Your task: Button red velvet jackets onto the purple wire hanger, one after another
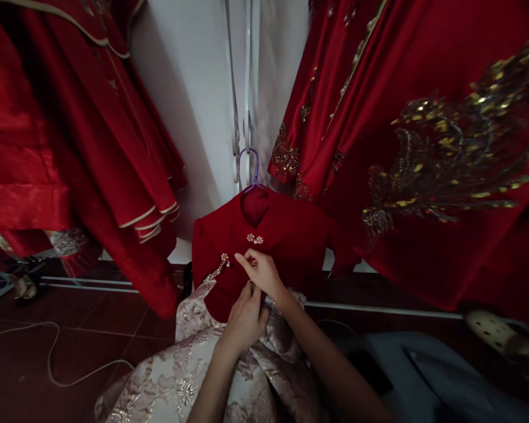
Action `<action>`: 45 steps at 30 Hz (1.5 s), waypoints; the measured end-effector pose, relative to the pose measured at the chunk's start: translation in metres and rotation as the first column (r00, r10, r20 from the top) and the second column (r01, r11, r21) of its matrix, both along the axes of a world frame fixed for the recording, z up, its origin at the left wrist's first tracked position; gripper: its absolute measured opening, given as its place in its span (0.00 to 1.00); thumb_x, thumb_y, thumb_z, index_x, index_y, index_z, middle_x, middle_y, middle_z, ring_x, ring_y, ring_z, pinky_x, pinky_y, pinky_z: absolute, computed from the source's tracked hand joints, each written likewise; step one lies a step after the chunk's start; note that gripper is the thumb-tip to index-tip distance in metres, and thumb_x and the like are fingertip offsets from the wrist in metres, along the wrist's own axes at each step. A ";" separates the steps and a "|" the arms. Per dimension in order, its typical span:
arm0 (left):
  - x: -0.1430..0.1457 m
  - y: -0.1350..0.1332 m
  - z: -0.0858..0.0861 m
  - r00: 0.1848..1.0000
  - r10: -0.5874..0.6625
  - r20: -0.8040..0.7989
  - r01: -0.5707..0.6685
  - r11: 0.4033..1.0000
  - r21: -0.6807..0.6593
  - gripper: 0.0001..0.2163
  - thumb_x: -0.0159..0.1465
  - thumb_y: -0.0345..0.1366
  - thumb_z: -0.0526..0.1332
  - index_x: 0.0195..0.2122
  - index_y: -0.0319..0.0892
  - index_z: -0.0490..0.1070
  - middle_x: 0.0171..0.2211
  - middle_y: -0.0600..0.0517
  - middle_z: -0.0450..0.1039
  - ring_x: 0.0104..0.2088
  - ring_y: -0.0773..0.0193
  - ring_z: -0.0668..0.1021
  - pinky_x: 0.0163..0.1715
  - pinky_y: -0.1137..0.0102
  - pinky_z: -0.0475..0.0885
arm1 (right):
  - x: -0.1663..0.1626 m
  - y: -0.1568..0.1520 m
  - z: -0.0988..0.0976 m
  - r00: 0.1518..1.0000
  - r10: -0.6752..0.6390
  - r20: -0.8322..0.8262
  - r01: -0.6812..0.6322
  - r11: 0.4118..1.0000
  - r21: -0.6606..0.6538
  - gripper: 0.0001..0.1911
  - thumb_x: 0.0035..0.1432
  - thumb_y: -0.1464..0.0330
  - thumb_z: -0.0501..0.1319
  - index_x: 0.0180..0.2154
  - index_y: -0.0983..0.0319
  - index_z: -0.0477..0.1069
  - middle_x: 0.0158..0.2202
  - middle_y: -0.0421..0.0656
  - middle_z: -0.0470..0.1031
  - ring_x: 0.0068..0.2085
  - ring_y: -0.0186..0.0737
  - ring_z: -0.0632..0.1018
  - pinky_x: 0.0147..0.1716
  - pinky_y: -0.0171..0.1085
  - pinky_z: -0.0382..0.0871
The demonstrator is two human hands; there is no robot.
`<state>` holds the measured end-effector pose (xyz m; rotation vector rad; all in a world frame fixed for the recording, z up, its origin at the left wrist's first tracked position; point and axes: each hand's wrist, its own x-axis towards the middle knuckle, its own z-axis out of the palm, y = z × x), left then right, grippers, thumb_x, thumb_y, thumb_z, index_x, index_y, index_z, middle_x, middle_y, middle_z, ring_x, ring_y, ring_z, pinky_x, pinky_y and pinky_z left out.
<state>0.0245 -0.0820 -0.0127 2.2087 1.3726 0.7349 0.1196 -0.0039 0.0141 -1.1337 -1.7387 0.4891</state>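
Observation:
A small dark red velvet jacket (291,235) hangs on a purple hanger (252,170) in front of me, over a pale pink brocade skirt (180,376). Pearl-and-gold clasps (254,239) run down its front. My right hand (262,273) pinches the jacket's front edge at a clasp, fingers pressed together. My left hand (244,320) sits just below it, fingers curled on the velvet flap.
Long red satin gowns hang at the left (70,135) and at the right, the right one (445,153) with gold embroidery. A white wall panel (194,88) is behind. A white cable (53,358) trails over the dark red floor; a grey seat (445,376) is lower right.

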 end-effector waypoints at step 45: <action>-0.032 0.068 -0.031 0.428 0.351 0.833 -0.493 0.863 -0.111 0.21 0.54 0.46 0.62 0.45 0.37 0.72 0.36 0.46 0.76 0.28 0.68 0.74 0.25 0.76 0.69 | -0.027 0.010 -0.025 0.928 0.043 -0.371 -0.078 0.994 -0.080 0.12 0.50 0.63 0.61 0.37 0.61 0.75 0.37 0.45 0.77 0.35 0.37 0.77 0.35 0.36 0.75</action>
